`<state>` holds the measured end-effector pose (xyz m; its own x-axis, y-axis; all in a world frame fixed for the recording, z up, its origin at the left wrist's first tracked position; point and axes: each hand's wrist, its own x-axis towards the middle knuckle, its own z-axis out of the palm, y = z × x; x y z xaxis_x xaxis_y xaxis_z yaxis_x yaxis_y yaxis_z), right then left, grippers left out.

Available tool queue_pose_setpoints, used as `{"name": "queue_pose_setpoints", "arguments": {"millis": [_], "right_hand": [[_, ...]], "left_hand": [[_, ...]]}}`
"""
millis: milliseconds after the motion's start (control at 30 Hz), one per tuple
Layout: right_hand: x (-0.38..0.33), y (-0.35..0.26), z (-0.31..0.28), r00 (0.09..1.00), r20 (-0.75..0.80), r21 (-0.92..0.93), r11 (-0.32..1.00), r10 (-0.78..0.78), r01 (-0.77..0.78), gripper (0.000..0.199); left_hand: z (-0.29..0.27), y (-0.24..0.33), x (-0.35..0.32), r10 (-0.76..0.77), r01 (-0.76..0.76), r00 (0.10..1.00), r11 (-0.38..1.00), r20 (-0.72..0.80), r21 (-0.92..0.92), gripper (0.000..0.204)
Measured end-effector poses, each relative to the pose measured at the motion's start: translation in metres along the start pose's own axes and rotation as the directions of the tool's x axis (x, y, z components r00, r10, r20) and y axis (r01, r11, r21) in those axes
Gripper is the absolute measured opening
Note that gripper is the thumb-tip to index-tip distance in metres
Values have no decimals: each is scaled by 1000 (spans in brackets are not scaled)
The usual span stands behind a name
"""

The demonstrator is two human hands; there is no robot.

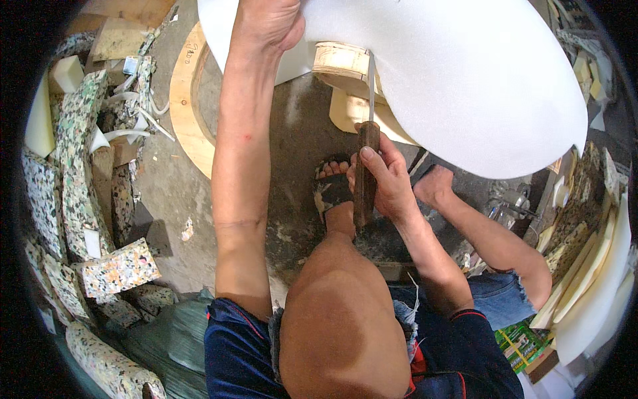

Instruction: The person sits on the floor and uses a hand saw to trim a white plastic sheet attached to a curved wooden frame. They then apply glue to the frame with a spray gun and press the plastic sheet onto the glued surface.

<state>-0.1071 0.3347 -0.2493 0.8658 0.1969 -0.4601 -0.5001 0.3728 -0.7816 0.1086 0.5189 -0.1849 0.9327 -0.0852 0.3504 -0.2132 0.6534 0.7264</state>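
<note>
My right hand (389,173) is closed round the brown wooden handle of a knife (367,143). Its long narrow blade points away from me, along the end of a curved wooden frame (342,63) and beside the edge of a large white foam sheet (485,86). The sheet drapes over the frame and spreads to the right. At the top edge of the view, my left hand (269,23) rests at the foam sheet. Its fingers are cut off by the edge, so their hold is hidden.
A curved plywood piece (186,100) lies on the concrete floor to the left. Speckled foam offcuts (119,269) pile up along the left side. My sandalled foot (332,183) stands below the frame. White foam strips (591,286) and a metal tool (512,199) lie on the right.
</note>
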Motion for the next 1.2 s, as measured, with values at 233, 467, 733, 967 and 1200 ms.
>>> {"name": "queue_pose_setpoints", "arguments": {"millis": [233,467,733,967,1200], "right_hand": [[12,-9,5,1000,14,24,999,-22,22,41],[-10,-6,13,983,-84,-398,910,-162,115,39],[-7,-5,27,946,-88,-495,838,-313,232,37],[24,-20,44,957,-106,-540,824,-269,171,41],[-18,-15,41,967,-40,-689,707,-254,157,40]], "left_hand": [[-2,-2,0,1,-1,1000,1000,7,-29,34],[-2,0,-1,-6,5,1000,998,-16,-55,35],[-3,-1,-2,4,-5,1000,999,-16,-45,34],[-4,0,-1,8,-8,1000,998,-7,-56,32],[-4,2,-2,12,-12,1000,995,-7,-100,32]]}}
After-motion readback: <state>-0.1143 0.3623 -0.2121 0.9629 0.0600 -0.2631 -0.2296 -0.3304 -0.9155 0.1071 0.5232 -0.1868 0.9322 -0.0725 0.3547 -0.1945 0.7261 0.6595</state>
